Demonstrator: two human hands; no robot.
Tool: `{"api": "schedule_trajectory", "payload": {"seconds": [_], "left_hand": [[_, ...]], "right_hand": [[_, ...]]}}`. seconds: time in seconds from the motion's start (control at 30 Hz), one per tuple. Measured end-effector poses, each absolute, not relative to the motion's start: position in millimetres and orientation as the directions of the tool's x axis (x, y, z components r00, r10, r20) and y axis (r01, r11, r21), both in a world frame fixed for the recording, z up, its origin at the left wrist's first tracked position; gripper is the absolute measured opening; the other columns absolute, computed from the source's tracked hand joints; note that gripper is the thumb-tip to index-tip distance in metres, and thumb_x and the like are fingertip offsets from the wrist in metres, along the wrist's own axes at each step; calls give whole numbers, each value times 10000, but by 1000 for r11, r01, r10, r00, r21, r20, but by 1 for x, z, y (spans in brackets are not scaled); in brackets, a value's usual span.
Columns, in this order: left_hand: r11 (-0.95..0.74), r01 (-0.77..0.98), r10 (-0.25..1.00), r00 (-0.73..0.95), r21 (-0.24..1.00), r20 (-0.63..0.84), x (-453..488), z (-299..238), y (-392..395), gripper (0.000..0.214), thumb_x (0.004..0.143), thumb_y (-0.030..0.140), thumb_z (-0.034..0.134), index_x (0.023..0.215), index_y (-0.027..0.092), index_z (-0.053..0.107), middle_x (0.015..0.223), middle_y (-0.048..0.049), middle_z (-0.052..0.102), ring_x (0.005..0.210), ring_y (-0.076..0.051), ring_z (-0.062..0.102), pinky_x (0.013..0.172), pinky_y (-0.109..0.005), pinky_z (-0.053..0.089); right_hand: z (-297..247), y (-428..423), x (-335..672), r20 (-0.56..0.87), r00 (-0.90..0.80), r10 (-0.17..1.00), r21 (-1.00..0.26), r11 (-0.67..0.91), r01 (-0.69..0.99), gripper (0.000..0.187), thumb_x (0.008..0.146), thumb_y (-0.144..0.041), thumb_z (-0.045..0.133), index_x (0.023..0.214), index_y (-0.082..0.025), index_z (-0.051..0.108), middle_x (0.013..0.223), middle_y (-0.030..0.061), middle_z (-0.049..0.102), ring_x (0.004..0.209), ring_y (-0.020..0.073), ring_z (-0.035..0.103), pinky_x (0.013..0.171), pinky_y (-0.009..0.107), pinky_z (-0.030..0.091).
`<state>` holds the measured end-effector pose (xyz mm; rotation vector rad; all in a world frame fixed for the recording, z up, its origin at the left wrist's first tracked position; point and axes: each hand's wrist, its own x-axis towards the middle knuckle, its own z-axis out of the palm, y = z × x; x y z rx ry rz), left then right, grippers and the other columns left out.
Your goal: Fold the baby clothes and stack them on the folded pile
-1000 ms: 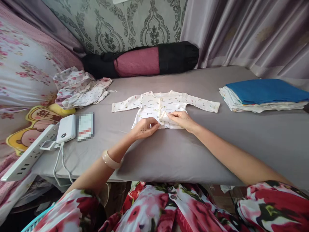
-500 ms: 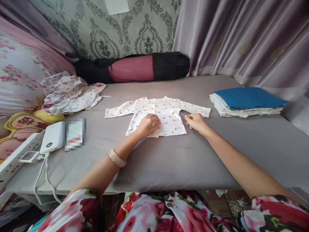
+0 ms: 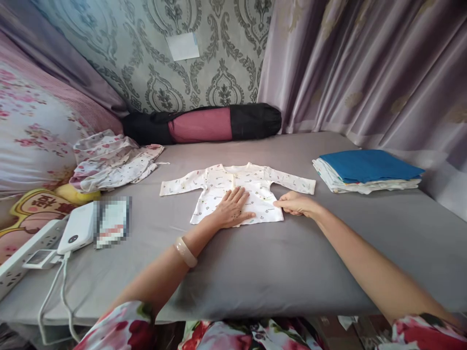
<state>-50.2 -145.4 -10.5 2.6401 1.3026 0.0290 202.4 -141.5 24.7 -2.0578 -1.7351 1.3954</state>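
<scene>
At mattress centre, left hand presses shirt; right hand pinches its edge.

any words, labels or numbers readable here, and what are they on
Nothing reads clearly.
Yellow cushion: red Chinese characters, too small and skewed to read.
Pixelated item beside the power bank: blurred out, unreadable.
Paper on the wall: looks blank.
Baby shirt: small printed pictures, no words to make out.
</scene>
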Motion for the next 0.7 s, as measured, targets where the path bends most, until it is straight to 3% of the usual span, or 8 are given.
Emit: {"api": "schedule_trajectory", "payload": {"seconds": [0.07, 0.17, 0.23, 0.3, 0.4, 0.5, 0.6, 0.7], "left_hand": [[-602, 778, 778, 622, 180, -87, -49, -5, -144, 852, 895, 716, 308, 1508, 125, 275, 1600, -167, 190, 1485, -324, 114, 1185, -508, 155], [-594, 786, 791, 609, 169, -53, -41, 0, -141, 719, 911, 653, 363, 1407, 138, 434, 1540, -170, 348, 1454, -327, 240, 1170, -530, 190], [-546, 824, 835, 549, 149, 24, -31, -3, -141, 604, 955, 548, 329, 1351, 120, 486, 1506, -175, 401, 1439, -307, 281, 1174, -514, 194], [-489, 863, 872, 481, 127, 91, -22, -10, -143, 571, 975, 445, 297, 1399, 85, 431, 1521, -188, 374, 1447, -298, 267, 1179, -491, 197], [-487, 867, 873, 480, 106, 86, -13, -22, -146, 611, 969, 390, 312, 1488, 68, 301, 1547, -196, 319, 1454, -313, 244, 1172, -495, 218], [-487, 868, 873, 482, 98, 71, -10, -29, -148, 636, 982, 420, 280, 1510, 65, 264, 1563, -195, 277, 1461, -316, 221, 1177, -490, 216], [-466, 879, 884, 458, 96, 99, -10, -32, -148, 680, 987, 485, 242, 1506, 45, 265, 1561, -195, 285, 1460, -306, 230, 1184, -471, 216], [-463, 879, 884, 450, 110, 127, -10, -35, -148, 684, 984, 509, 227, 1493, 58, 297, 1552, -189, 314, 1460, -299, 236, 1179, -480, 224]], "right_hand": [[28, -142, 198, -449, -41, 893, -468, -195, 862, 356, 852, -342, 608, 559, -201, 463, 494, -19, 495, 409, 75, 389, 419, 213, 257], [29, -139, 177, -94, -80, 992, -289, 50, 956, 260, 903, -327, 517, 708, -192, 623, 795, 92, 683, 759, 200, 622, 657, 280, 445], [23, -132, 155, 80, -203, 976, -347, 219, 912, 324, 960, -272, 363, 950, -186, 676, 1061, 118, 697, 1018, 229, 618, 874, 323, 451], [12, -124, 132, 134, -345, 929, -483, 365, 796, 418, 978, -270, 278, 1212, -169, 610, 1307, 112, 606, 1219, 198, 532, 1038, 310, 380], [-8, -110, 109, 25, -387, 922, -548, 336, 766, 554, 1007, -379, 168, 1416, -139, 454, 1521, 112, 399, 1420, 187, 315, 1162, 327, 226], [-21, -97, 102, -69, -282, 957, -453, 222, 863, 614, 1009, -433, 128, 1503, -123, 320, 1595, 108, 246, 1481, 204, 147, 1197, 372, 102], [-22, -84, 104, -72, -136, 988, -304, 108, 946, 622, 1007, -448, 171, 1506, -100, 302, 1603, 132, 209, 1484, 238, 121, 1190, 403, 104], [-15, -70, 108, -28, -75, 997, -193, 68, 979, 550, 1002, -414, 248, 1444, -130, 413, 1550, 154, 329, 1438, 277, 249, 1148, 466, 186]]}}
